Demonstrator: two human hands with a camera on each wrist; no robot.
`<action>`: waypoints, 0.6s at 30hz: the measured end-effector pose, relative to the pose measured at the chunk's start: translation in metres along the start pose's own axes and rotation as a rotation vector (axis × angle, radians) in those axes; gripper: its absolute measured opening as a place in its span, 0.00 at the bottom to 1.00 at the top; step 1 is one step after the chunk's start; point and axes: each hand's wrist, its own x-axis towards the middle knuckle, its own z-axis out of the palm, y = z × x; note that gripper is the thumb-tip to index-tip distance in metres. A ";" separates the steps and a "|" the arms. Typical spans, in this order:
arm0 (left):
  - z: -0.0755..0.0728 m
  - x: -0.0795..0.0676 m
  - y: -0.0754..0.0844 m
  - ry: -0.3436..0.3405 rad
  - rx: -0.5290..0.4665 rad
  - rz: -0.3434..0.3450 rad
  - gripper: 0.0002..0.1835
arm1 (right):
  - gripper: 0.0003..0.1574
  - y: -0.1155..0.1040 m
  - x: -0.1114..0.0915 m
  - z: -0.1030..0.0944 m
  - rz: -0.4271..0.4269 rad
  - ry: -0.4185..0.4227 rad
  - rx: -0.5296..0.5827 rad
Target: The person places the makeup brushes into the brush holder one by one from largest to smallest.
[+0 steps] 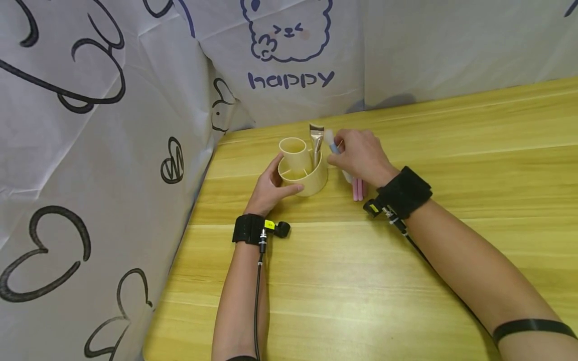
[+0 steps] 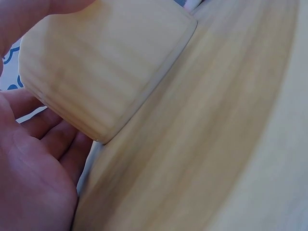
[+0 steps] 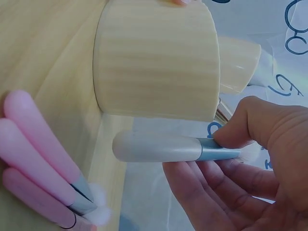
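A cream multi-compartment brush holder (image 1: pixel 314 186) with a raised round cup stands upright on the table. My left hand (image 1: pixel 265 193) grips it from the left, thumb on the near side and fingers round the far side. One flat makeup brush with a silver ferrule (image 1: pixel 316 142) stands bristles up in its right part. Just right of the holder, my right hand (image 1: pixel 364 156) pinches another makeup brush (image 3: pixel 159 146) between thumb and fingers. This one has a whitish handle, a blue ferrule and pale bristles, and its handle end hangs beside the holder, apart from it.
Several pink-handled makeup brushes (image 3: pixel 41 149) lie on the wooden table (image 1: pixel 343 281) below my right hand. A white cloth with drawings (image 1: pixel 289 100) hangs behind the table, and another stretch of cloth (image 1: pixel 135 200) runs along its left edge.
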 end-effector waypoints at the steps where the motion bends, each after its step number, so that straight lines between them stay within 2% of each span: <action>1: 0.000 0.000 0.000 0.001 0.000 0.000 0.51 | 0.21 0.000 0.000 0.000 -0.005 0.006 0.000; 14: 0.001 0.001 0.000 -0.006 -0.002 0.006 0.51 | 0.17 -0.001 0.000 -0.001 -0.101 0.106 -0.018; 18: 0.000 0.002 -0.002 -0.017 -0.008 0.029 0.51 | 0.17 -0.002 -0.001 -0.002 -0.114 0.125 -0.010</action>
